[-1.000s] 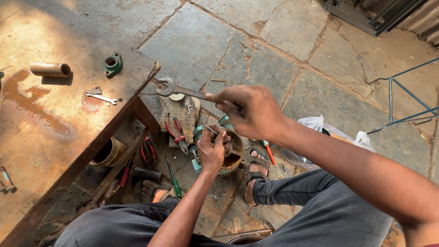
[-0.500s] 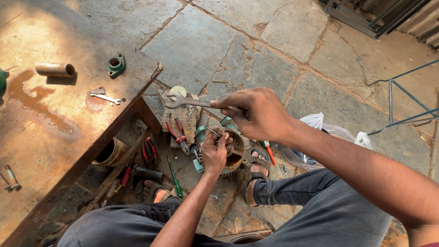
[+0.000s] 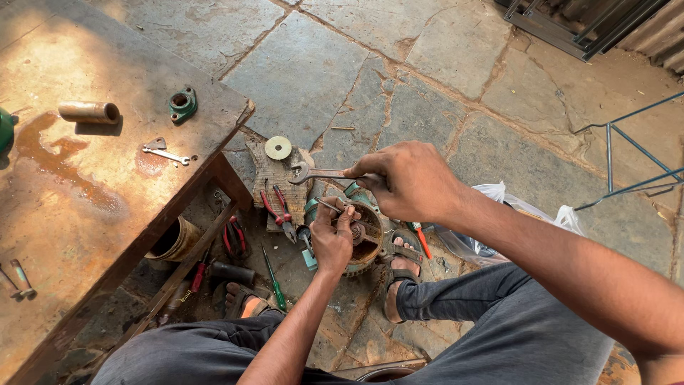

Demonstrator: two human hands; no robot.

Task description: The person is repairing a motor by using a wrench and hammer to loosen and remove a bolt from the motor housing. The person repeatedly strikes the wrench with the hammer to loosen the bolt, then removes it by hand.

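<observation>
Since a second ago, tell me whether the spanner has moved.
Yes. The spanner in the right hand came down from the table corner toward the wood block.

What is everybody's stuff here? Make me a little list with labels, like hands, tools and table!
right hand: right hand holds a spanner by its handle
left hand: left hand grips a thin rod over the round motor part
floor tools: red pliers on a wood block, green screwdriver
table: rusty table with a pipe, small wrench, green bearing
feet: sandals on stone floor
</observation>
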